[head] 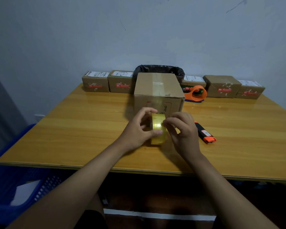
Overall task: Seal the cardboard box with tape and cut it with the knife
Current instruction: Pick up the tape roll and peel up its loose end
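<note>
Left hand (139, 129) pinches tape roll (158, 128) upright w/ thumb & fingers, mid-desk (73, 129) nr front edge. Right hand (182, 129) fingertips pinch at roll's face, prob. hunting tape end. Cardboard box (158, 91) sits straight behind roll; knife (205, 133) just right of right hand, pointing toward the far edge.

The room is dim and bluish, the wall (139, 30) a flat grey. Soft light from above gives the bench (73, 129) a glossy sheen, with small glints near its far right side. The tape roll (158, 128) catches a bright yellow highlight. A soft shadow lies left of the cardboard box (157, 90). Below the bench it is nearly black. Straight lines bow toward the edges; detail is slightly soft throughout.
</note>
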